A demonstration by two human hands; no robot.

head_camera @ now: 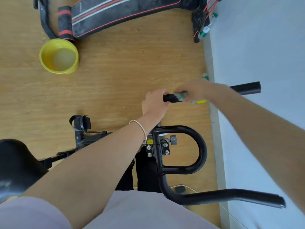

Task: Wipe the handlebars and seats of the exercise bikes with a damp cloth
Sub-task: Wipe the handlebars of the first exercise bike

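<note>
Bare floor [118,76] lies open left of the handlebar [245,88]; the wall [264,47] crowds its right end

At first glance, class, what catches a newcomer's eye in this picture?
The two hands at the centre: the left hand grips a black handlebar while the right hand holds a cloth against it. Next, the yellow basin of water on the wooden floor, upper left.

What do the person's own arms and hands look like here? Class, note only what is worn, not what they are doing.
Both forearms are bare, with no sleeves reaching them and no gloves. The left hand has a thin, pale metal bangle round its wrist; the right hand shows no jewellery, though it is blurred. A pale mauve garment shows at the bottom edge.
</note>
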